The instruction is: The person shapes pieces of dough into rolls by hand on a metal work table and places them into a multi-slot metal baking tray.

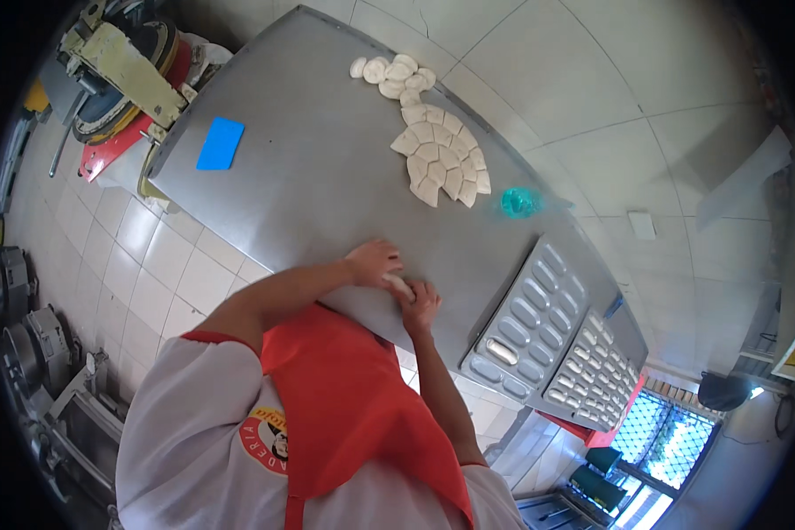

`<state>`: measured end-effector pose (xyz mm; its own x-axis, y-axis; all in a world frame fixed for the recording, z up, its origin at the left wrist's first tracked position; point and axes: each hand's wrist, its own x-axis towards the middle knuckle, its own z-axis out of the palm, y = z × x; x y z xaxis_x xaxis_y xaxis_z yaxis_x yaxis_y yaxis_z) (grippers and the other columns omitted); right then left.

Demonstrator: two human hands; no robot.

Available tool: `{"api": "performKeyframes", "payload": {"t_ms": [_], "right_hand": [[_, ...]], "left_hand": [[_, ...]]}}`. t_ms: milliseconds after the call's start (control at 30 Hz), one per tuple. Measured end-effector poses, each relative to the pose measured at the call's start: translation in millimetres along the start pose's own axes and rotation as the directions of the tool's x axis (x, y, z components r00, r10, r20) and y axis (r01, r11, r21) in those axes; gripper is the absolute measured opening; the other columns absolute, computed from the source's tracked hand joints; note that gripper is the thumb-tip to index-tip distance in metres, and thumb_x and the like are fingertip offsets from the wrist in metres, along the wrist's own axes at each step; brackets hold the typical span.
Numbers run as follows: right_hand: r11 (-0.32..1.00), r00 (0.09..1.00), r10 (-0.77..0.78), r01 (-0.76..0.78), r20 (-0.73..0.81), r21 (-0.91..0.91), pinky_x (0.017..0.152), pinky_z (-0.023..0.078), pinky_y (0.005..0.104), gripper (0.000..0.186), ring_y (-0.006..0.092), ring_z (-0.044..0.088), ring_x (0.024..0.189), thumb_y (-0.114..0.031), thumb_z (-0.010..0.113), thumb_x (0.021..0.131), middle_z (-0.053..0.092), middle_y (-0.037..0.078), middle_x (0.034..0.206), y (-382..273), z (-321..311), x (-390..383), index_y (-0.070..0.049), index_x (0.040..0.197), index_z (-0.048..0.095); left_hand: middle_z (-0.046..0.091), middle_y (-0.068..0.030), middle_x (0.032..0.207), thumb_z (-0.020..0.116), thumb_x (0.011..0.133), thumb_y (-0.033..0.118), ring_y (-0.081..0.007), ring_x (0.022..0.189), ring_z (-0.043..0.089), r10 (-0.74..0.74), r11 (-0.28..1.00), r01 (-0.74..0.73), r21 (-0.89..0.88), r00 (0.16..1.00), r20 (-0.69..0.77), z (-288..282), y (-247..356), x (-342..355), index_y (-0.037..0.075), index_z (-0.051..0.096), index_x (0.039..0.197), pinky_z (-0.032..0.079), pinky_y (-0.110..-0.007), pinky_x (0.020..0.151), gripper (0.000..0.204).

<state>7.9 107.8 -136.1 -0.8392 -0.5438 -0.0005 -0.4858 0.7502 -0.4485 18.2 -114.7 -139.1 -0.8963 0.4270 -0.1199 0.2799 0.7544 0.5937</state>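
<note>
A small pale roll of dough [399, 284] lies near the front edge of the metal table, between my two hands. My left hand [376, 261] has its fingers bent over the dough's left end. At the other end, my right hand [422, 306] curls its fingers around it. Farther back sits a fan-shaped group of cut dough pieces [442, 155], fitted close together. Behind that group, several rounded dough pieces [397, 75] are heaped near the far edge.
Right of my hands stands a tray with oval moulds [536, 291], one mould holding a dough piece [502, 351]. Beyond it is a second tray [567, 357] filled with dough pieces. A teal container [519, 203] and a blue flat rectangle [221, 144] rest on the table [309, 177]. Machinery [128, 79] stands far left.
</note>
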Motion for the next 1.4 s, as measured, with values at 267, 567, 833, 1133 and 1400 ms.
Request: {"api": "performKeyframes", "payload": {"t_ms": [267,567,833,1133,1400], "right_hand": [[0.989,0.989,0.148,-0.148,0.002,0.019,0.113,0.027,0.0535,0.054,0.0421,0.036,0.139,-0.029,0.054,0.097,0.039,0.025,0.148,-75.0,30.4,-39.1,-0.005,0.145,0.044],[0.79,0.878,0.468,-0.465,-0.097,-0.399,0.112,0.019,0.0649,0.058,0.0436,0.016,0.147,-0.046,0.032,0.104,0.016,0.023,0.161,-58.4,8.4,121.6,-0.022,0.157,0.026],[0.888,0.984,0.175,-0.139,0.042,-0.438,0.112,0.023,0.0612,0.06,0.0397,0.021,0.147,-0.045,0.041,0.101,0.024,0.015,0.161,-65.7,75.9,-49.7,-0.02,0.154,0.031],[0.829,0.944,0.275,-0.329,-0.184,-0.452,0.11,0.023,0.0661,0.063,0.0417,0.025,0.144,-0.045,0.046,0.097,0.023,0.013,0.161,-4.2,45.3,76.5,-0.017,0.152,0.032],[0.982,0.98,0.159,-0.169,-0.121,-0.079,0.117,0.02,0.0553,0.07,0.0333,0.017,0.151,-0.044,0.049,0.094,0.028,0.015,0.16,-10.6,44.9,25.9,-0.009,0.153,0.032]], "left_hand": [[0.05,-0.0193,0.132,0.075,0.079,0.047,-0.0378,0.124,0.047,-0.176,0.923,-0.002,-0.384,0.888,-0.426,-7.6,8.2,-81.2,0.008,0.049,0.138,0.042,-0.046,0.104,0.075],[0.052,-0.0191,0.129,0.073,0.083,0.045,-0.0374,0.122,0.049,-0.204,0.876,-0.026,-0.482,0.884,-0.42,-25.9,16.4,-93.2,0.007,0.047,0.137,0.042,-0.046,0.104,0.071],[0.043,-0.0253,0.145,0.076,0.079,0.052,-0.0449,0.135,0.04,0.067,0.817,-0.251,-0.519,0.935,-0.348,4.6,55.7,-58.9,0.003,0.039,0.145,0.031,-0.053,0.112,0.09],[0.057,-0.0197,0.121,0.072,0.082,0.041,-0.0385,0.112,0.056,-0.162,0.835,-0.075,-0.545,0.914,-0.373,-32.0,23.1,97.6,0.003,0.049,0.134,0.045,-0.046,0.097,0.068],[0.047,-0.022,0.139,0.064,0.085,0.036,-0.0394,0.129,0.046,-0.059,0.898,-0.037,-0.439,0.978,-0.202,-4.6,33.0,44.0,0.003,0.038,0.146,0.038,-0.046,0.109,0.074]]}}
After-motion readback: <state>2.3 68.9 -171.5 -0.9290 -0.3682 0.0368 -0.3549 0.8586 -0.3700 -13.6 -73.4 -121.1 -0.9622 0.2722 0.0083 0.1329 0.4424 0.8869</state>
